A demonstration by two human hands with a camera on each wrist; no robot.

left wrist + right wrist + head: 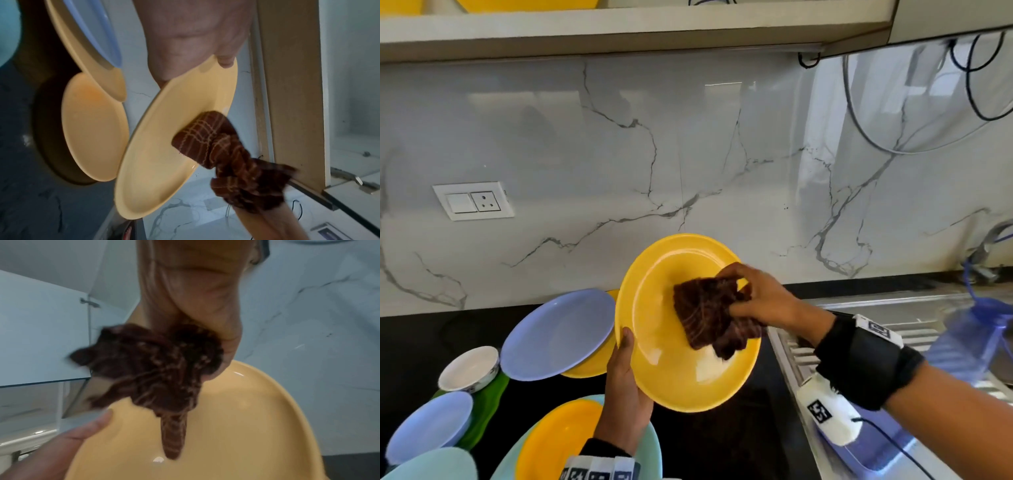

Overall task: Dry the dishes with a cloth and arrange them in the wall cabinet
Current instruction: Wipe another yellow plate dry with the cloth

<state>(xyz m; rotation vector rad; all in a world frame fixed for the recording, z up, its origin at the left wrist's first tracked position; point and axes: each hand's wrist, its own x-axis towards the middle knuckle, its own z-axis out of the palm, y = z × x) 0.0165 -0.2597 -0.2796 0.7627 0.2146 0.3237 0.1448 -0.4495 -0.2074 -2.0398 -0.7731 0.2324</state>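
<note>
A large yellow plate (671, 373) is held tilted above the black counter, its face toward me. My left hand (625, 370) grips its lower left rim, thumb on the face. My right hand (760, 301) pinches a folded dark brown striped cloth (705, 315) and presses it on the plate's middle. The left wrist view shows the plate (156, 146) edge-on with the cloth (205, 138) on it. In the right wrist view the cloth (156, 366) hangs bunched from my fingers over the plate (236, 426). The wall cabinet's bottom shelf (619, 27) runs overhead.
On the counter at left lie a lilac plate (558, 335) over a yellow one, a white bowl (469, 368), a small lilac plate (428, 428), pale blue plates and an orange plate (558, 442). A steel sink drainboard (893, 318) and blue jug (976, 335) stand at right.
</note>
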